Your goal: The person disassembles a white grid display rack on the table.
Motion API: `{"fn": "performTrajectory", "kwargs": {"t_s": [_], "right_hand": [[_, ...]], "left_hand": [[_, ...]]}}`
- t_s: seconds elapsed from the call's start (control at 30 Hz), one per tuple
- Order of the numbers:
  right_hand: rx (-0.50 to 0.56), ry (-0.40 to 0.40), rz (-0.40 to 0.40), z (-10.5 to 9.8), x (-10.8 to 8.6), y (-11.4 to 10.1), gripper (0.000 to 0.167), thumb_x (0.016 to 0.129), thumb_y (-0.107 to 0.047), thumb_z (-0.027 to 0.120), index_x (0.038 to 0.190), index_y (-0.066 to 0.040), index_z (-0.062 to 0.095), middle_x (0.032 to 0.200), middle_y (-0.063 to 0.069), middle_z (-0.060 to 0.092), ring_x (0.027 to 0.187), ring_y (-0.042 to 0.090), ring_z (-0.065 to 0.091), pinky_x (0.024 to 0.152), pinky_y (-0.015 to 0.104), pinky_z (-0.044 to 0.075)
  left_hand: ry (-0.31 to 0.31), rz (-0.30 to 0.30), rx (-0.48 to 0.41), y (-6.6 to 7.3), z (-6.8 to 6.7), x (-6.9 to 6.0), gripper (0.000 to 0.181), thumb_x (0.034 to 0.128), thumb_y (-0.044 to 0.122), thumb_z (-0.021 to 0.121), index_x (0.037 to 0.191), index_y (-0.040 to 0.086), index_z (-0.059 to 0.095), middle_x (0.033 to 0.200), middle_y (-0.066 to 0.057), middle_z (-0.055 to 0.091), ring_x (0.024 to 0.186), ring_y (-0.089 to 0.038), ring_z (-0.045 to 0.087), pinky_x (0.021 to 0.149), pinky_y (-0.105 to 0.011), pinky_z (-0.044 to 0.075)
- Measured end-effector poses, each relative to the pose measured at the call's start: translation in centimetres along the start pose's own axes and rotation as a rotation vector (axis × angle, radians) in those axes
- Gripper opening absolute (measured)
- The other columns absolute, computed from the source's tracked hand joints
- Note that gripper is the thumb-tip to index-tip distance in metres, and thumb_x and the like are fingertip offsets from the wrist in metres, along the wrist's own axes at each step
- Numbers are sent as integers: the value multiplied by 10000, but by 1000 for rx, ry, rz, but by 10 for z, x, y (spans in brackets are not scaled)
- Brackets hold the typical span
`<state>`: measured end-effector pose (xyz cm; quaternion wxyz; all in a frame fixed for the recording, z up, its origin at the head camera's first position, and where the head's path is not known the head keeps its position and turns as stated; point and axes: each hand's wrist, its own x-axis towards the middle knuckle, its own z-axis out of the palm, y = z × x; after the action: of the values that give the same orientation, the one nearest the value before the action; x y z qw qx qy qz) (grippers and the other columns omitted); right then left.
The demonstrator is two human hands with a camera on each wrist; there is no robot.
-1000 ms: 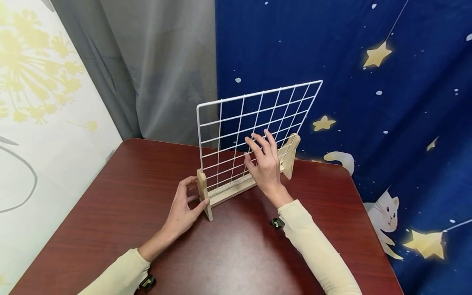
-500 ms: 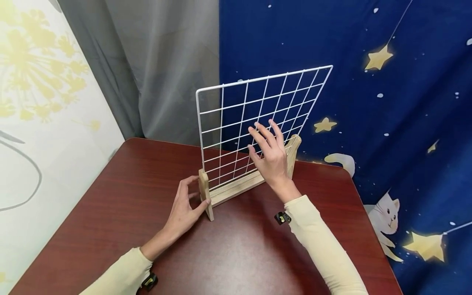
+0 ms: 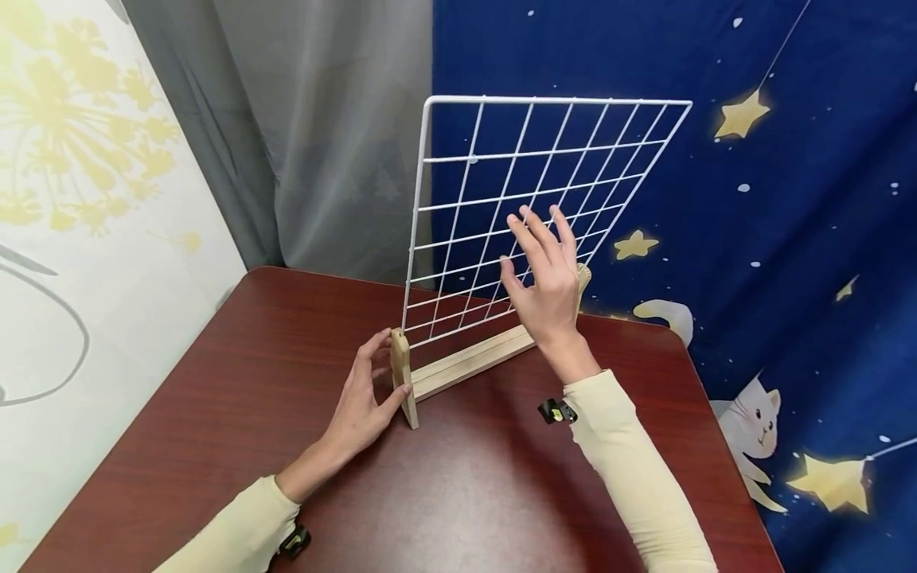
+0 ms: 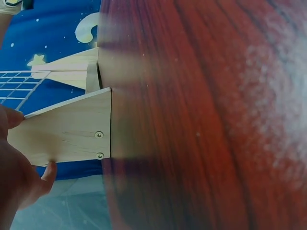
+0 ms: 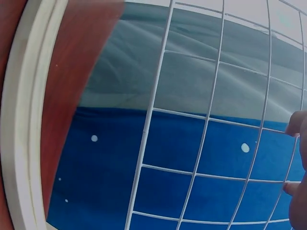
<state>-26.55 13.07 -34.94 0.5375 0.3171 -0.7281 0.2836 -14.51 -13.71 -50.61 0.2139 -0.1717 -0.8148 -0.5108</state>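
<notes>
Pinching the wooden stand (image 3: 473, 362) by its left upright (image 3: 401, 370), just left of centre in the head view: left hand (image 3: 358, 414), thumb on one edge, fingers on the other. Right hand (image 3: 548, 293), right of centre, has the white wire grid (image 3: 552, 150) mid-mesh, thumb and fingers well spread, tips at wires; exact hold partly cut off at right wrist view's right edge. Grid spans upper middle; its bottom wire sits apart from the base bar (image 5: 14, 120). Stand's on the table (image 3: 458, 485).
</notes>
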Motion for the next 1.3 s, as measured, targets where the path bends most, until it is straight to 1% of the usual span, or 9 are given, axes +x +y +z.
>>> {"fn": "performTrajectory", "kwargs": {"t_s": [0.13,0.3,0.47,0.6,0.77,0.9,1.0,1.2,1.3], "right_hand": [[12,24,0,-2,11,2,469,917,-78,769,1380,-86,696,1429,144,687,1469,417,515,1291,507,373],[28,17,8,-6,27,6,496,898,-45,766,1387,-87,691,1433,139,685,1477,401,507,1302,496,356],[54,25,5,-14,39,8,490,890,-43,770,1373,-78,699,1420,145,692,1457,393,530,1302,496,354],[70,68,14,-26,44,10,470,875,-68,796,1339,-73,721,1383,148,713,1427,385,561,1290,503,369],[76,152,74,-44,48,13,466,840,-93,822,1299,-73,745,1343,147,735,1405,385,574,1269,500,394],[52,195,155,-59,54,11,481,829,-104,824,1304,-96,749,1365,97,732,1430,316,555,1124,392,547],[22,205,191,-67,61,10,487,835,-115,817,1317,-115,747,1388,58,722,1447,263,538,1003,318,605],[-10,226,151,-77,65,14,469,831,-117,805,1298,-109,758,1353,113,735,1429,309,550,1254,444,410],[-43,221,132,-81,60,20,457,840,-129,802,1295,-125,763,1347,111,739,1429,322,549,1279,470,371]], "left_hand": [[8,1,-4,0,-1,1,942,887,-52,798,1635,223,297,1510,-73,515,1340,-258,590,985,-592,587],[6,-10,-11,0,-1,2,935,892,-54,792,1633,236,301,1509,-72,518,1342,-257,585,990,-584,587],[12,5,-16,1,1,2,924,878,-70,798,1624,196,321,1498,-84,532,1331,-277,596,979,-574,594],[-5,21,-24,1,3,1,911,875,-70,801,1613,159,318,1478,-109,534,1302,-296,607,975,-571,594],[-30,31,-30,3,4,1,909,874,-69,799,1601,155,300,1459,-121,517,1275,-299,612,974,-549,593],[-26,41,-32,3,2,0,915,862,-82,803,1594,146,303,1448,-112,516,1262,-292,619,961,-559,592],[-21,45,-34,2,2,0,919,858,-90,802,1594,143,303,1449,-107,513,1261,-287,617,958,-566,593],[-18,32,-44,1,1,0,931,856,-95,802,1601,158,305,1457,-92,509,1283,-281,610,989,-588,586],[-26,26,-56,0,0,0,924,857,-86,808,1596,156,310,1452,-99,510,1288,-281,608,1011,-592,583]]}}
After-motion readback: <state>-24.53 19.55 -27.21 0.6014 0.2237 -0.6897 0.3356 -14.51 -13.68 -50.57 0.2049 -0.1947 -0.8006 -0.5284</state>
